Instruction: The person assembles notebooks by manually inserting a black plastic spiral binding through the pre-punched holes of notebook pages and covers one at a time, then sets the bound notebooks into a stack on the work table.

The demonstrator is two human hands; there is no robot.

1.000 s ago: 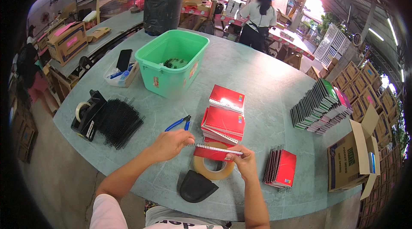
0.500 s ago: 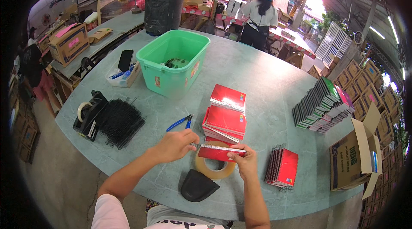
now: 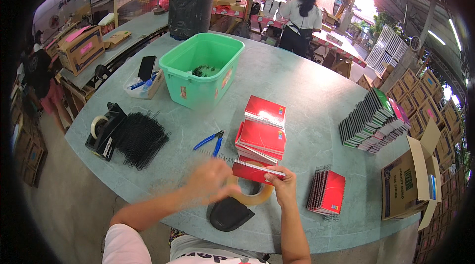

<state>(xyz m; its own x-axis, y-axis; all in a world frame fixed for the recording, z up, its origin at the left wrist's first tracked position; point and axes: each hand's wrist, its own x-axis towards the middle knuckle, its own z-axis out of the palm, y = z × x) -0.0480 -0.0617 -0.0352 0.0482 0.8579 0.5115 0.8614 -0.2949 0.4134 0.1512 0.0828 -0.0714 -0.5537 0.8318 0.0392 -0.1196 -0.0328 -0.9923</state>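
One green tub [image 3: 204, 73], one tape roll [image 3: 255, 195], one pliers [image 3: 210, 141].

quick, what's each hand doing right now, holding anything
Left hand: blurred, curled beside the red notebook; whether it holds anything cannot be told.
Right hand: closed on the red notebook's right end.

The red notebook [image 3: 257, 169] in the person's hands has a smooth, slightly glossy card cover and a thin white wire spiral down one edge, same as the stack of red notebooks [image 3: 262, 133] behind it. The tape roll [image 3: 253, 195] underneath looks like shiny translucent tan plastic. The table [image 3: 307, 91] is a matt, mottled grey-green, kind of stone-looking. The green tub [image 3: 198, 86] is smooth plastic with a soft sheen. The pliers [image 3: 210, 140] have blue rubbery-looking grips. The black binding coils [image 3: 141, 138] look like matt wire or plastic, can't tell which. The box [image 3: 413, 180] is plain rough cardboard.
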